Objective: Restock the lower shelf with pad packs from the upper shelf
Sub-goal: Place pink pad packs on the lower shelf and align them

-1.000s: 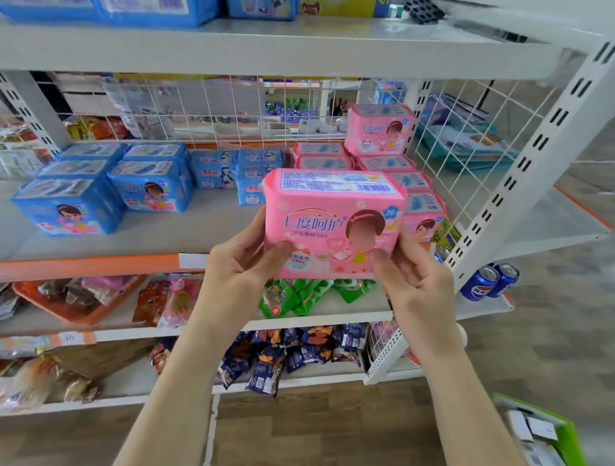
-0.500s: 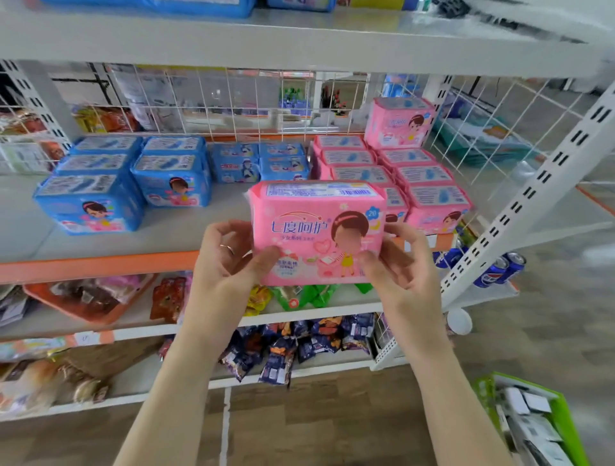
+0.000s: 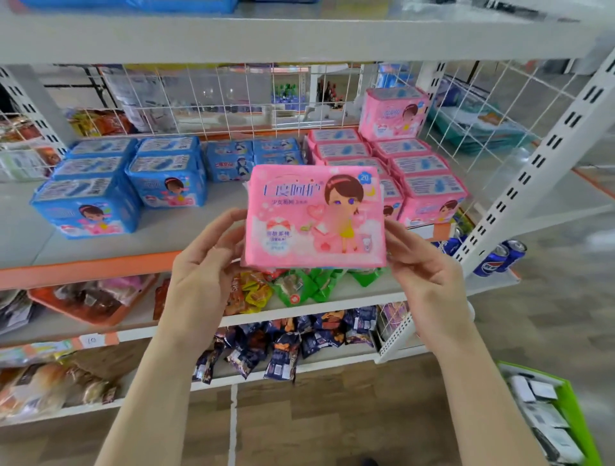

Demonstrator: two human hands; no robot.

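At your 3 o'clock: blue soda cans (image 3: 499, 257). 4: green crate (image 3: 580, 404). 6: dark snack packets (image 3: 283, 346). 8: orange tray (image 3: 90, 316).

Small retail shop. White steel shelving rack (image 3: 532, 186) with slotted uprights, white wire-grid back panel (image 3: 233, 99), orange price strip (image 3: 83, 267) along the shelf edge. Stock faced in rows: blue plastic-wrapped pad packs (image 3: 86, 206), matching pink plastic-wrapped pad packs (image 3: 429, 196) stacked alongside, green snack pouches (image 3: 299, 286) and dark blue snack bags (image 3: 283, 346) below, blue soda cans (image 3: 506, 256) at the rack's end.

The pink pack (image 3: 316, 216) hides the far fingers of the left hand (image 3: 199, 279) and right hand (image 3: 429, 279); above it, the top edge crops blue packs (image 3: 133, 3).
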